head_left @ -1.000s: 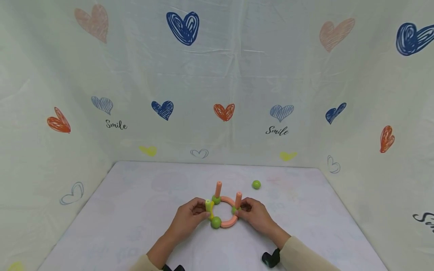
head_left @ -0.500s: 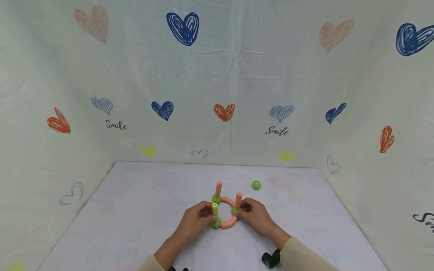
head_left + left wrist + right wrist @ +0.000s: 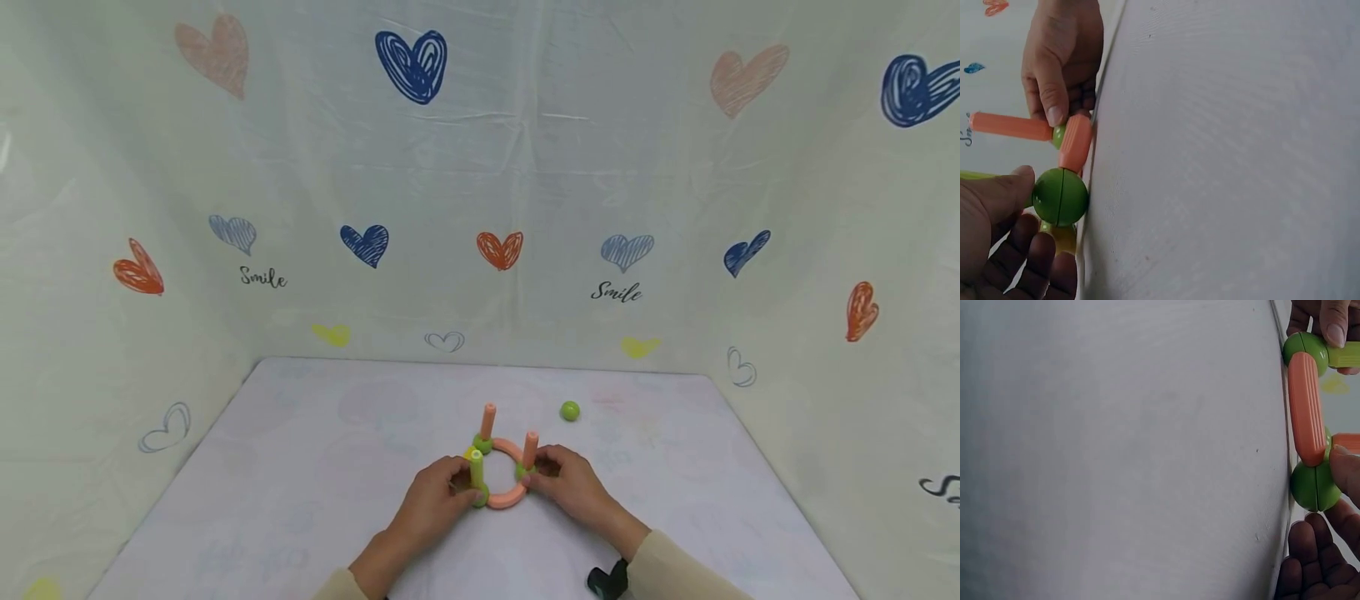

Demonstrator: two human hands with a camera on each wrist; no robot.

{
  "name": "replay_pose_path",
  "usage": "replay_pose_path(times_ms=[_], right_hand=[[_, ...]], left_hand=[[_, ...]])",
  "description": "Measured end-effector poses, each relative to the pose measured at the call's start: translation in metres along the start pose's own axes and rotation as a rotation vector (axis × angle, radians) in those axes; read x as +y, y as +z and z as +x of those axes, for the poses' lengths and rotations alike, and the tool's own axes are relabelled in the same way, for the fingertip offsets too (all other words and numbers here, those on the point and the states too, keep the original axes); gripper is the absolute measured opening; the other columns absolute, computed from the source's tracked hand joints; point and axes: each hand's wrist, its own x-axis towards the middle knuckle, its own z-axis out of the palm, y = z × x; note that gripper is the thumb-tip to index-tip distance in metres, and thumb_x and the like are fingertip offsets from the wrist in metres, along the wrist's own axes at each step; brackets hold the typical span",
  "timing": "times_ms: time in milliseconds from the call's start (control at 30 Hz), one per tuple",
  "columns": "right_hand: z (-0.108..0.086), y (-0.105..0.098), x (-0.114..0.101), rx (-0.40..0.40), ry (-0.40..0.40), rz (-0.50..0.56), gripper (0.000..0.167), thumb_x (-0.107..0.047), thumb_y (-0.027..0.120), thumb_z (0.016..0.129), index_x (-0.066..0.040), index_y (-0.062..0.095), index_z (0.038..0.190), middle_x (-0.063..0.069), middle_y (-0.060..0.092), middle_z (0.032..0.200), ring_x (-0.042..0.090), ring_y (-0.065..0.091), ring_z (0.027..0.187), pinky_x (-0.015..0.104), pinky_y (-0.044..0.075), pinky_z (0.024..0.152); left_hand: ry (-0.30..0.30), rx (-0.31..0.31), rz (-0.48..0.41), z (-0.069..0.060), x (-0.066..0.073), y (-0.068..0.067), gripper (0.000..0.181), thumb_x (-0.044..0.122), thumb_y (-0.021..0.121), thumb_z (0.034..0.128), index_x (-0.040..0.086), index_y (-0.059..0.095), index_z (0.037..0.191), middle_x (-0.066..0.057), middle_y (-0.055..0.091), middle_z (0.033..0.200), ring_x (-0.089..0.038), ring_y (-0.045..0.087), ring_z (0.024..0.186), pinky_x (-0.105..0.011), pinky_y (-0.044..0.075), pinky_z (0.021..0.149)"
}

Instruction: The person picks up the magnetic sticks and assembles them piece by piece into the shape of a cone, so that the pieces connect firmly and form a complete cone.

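Observation:
A ring of curved orange rods point(image 3: 507, 500) and green balls lies on the table, with a yellow curved piece point(image 3: 469, 452) partly hidden at its left. Two straight orange rods point(image 3: 488, 422) stand up from balls at the back and right. My left hand point(image 3: 435, 504) pinches a yellow-green straight rod point(image 3: 476, 469), upright at the front-left green ball point(image 3: 1060, 197); its lower end meets that ball in the right wrist view. At the ring's right, my right hand point(image 3: 576, 490) holds the green ball point(image 3: 1315, 486) under an orange rod, between thumb and fingers.
One loose green ball point(image 3: 570, 411) lies behind the ring to the right. A black object point(image 3: 607, 581) shows at the right wrist. White cloth printed with hearts surrounds the table point(image 3: 337, 408) at the back and sides.
My left hand has moved right and slightly toward me, bringing the yellow-green rod from the ring's left side onto the front-left ball. My right hand keeps its hold on the ring's right ball.

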Motion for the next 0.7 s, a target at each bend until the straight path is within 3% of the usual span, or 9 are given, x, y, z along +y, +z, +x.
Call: replay_pose_path(times_ms=[233, 500, 700], right_hand=[[-0.013, -0.003, -0.002, -0.051, -0.014, -0.05, 0.034, -0.032, 0.085, 0.09, -0.012, 0.074, 0.115, -0.004, 0.068, 0.103, 0.012, 0.061, 0.095, 0.03, 0.054, 0.082], [-0.02, -0.008, -0.001, -0.113, -0.072, -0.014, 0.025, -0.028, 0.081, 0.093, -0.016, 0.075, 0.114, -0.004, 0.068, 0.108, 0.01, 0.062, 0.095, 0.025, 0.053, 0.081], [-0.016, -0.013, 0.005, -0.048, -0.044, 0.029, 0.023, -0.023, 0.08, 0.094, -0.015, 0.075, 0.116, -0.003, 0.07, 0.104, 0.01, 0.061, 0.091, 0.024, 0.052, 0.077]], left_hand=[[-0.021, -0.002, 0.008, -0.001, -0.005, -0.003, 0.034, 0.022, 0.084, 0.091, 0.005, 0.071, 0.118, 0.001, 0.069, 0.101, -0.006, 0.062, 0.088, -0.023, 0.055, 0.075], [-0.071, 0.011, 0.0, 0.002, -0.007, -0.008, 0.037, 0.021, 0.084, 0.0913, 0.004, 0.071, 0.122, -0.001, 0.07, 0.105, -0.009, 0.065, 0.093, -0.023, 0.057, 0.077], [-0.077, 0.008, -0.015, 0.003, -0.008, -0.006, 0.037, 0.02, 0.084, 0.0913, 0.003, 0.072, 0.122, -0.002, 0.071, 0.107, -0.012, 0.067, 0.096, -0.024, 0.058, 0.078]])
